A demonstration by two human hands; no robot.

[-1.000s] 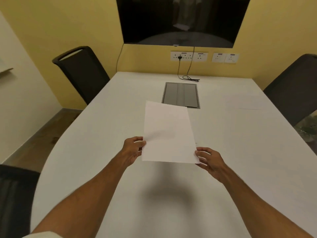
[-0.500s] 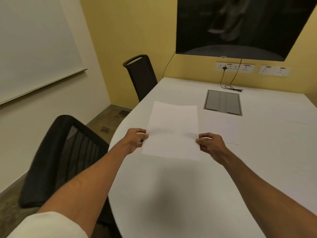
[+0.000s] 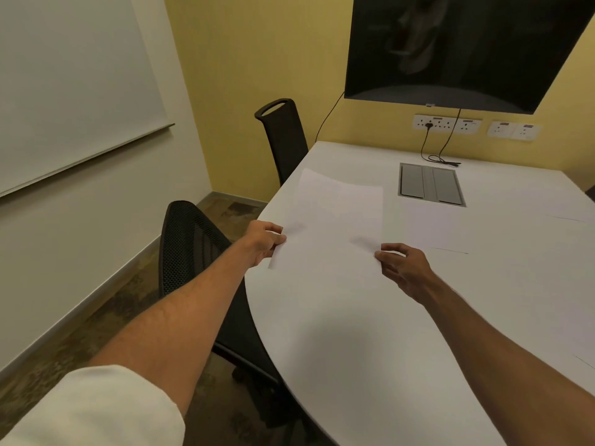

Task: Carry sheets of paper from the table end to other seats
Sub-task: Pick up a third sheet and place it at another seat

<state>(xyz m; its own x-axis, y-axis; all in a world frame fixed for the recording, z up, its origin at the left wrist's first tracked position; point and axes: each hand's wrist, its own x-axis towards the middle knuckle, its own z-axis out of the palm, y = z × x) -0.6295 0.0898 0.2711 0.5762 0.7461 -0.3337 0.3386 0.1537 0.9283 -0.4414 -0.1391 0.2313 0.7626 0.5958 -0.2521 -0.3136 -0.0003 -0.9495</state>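
A white sheet of paper (image 3: 335,220) hangs low over the left edge of the white table (image 3: 370,333), by the two left-side chairs. My left hand (image 3: 262,241) pinches its near left corner. My right hand (image 3: 402,268) pinches its near right corner. Another sheet (image 3: 428,226) lies flat on the table just right of the held one. A further sheet (image 3: 576,239) lies toward the right edge, barely visible against the white top.
A black mesh chair (image 3: 193,249) stands at the table's left edge below my left arm; a second black chair (image 3: 285,140) stands farther back. A grey cable hatch (image 3: 429,185), a black cable (image 3: 441,159), wall sockets (image 3: 447,123) and a dark screen (image 3: 467,46) lie ahead.
My view has swung left and I have carried the sheet toward the table's left edge. The near mesh chair has come into view. Both hands keep their pinch.
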